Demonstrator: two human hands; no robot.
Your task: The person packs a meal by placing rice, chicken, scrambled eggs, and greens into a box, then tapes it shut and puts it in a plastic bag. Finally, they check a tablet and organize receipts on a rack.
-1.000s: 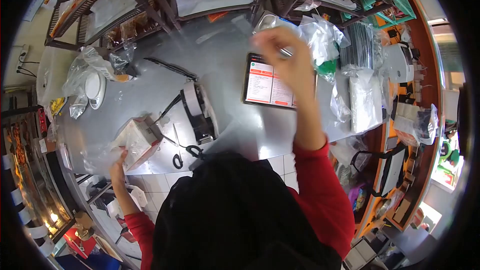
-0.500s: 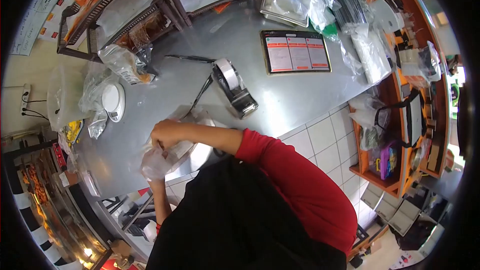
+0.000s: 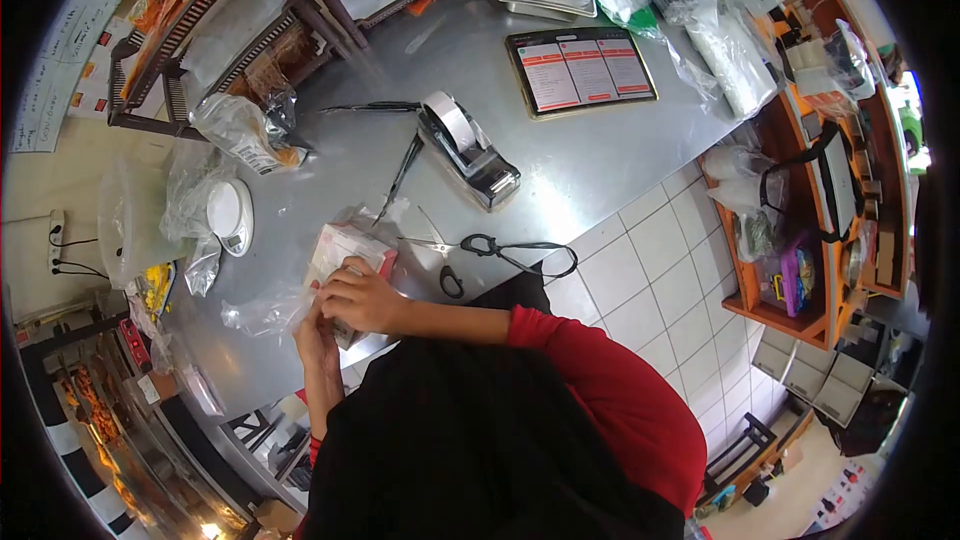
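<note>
My left hand is closed on a clear plastic bag, which spreads out to the left over the metal table. Close beside it, my right hand has its fingers bent and pinched at the gathered end of the same bag; the fingertips are partly hidden. A white and red box stands just behind my right hand, partly covered by it. To the right lie scissors with black handles. Beyond them is a tape dispenser holding a roll of tape.
A tablet lies at the back of the steel table. A white scale sits left. Dark racks line the back, plastic bags lie at the far right, and an orange shelf stands beyond the tiled floor.
My right hand has shifted right and down, away from above the bag. The bag now extends leftward from my fingers. The box and scissors, formerly mostly covered by my arm, now show.
</note>
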